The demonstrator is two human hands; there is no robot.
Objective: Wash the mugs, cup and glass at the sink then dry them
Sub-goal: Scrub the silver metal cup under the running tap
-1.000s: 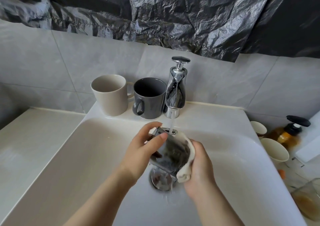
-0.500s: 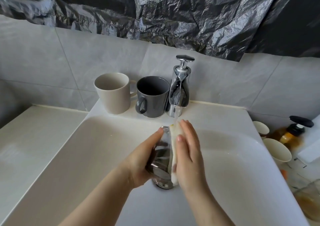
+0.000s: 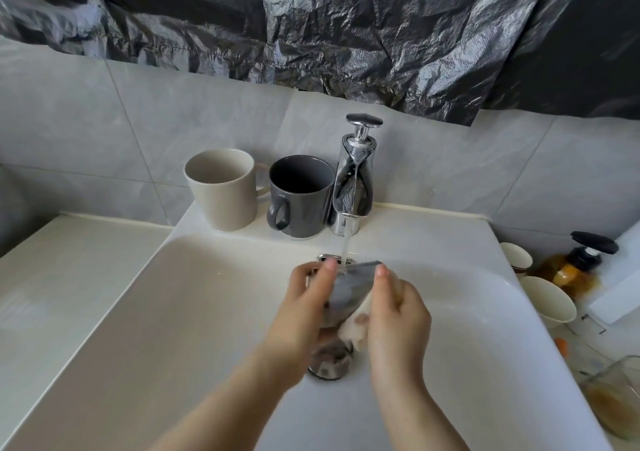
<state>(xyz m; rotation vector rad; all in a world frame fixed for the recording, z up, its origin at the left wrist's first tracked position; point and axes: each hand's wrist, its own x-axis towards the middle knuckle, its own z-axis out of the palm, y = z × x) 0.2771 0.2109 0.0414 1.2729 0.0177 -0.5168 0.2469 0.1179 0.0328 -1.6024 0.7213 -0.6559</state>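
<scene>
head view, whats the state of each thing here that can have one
chrome tap: running, stream falling onto the glass
clear drinking glass: tilted, held under the stream
cream sponge: pressed against the glass
left hand: grips the glass
right hand: holds the sponge
beige ceramic mug: upright on the sink ledge
dark grey ceramic mug: upright beside it

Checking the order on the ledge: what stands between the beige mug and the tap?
The dark grey mug stands between the beige mug and the chrome tap, as the head view shows.
</scene>
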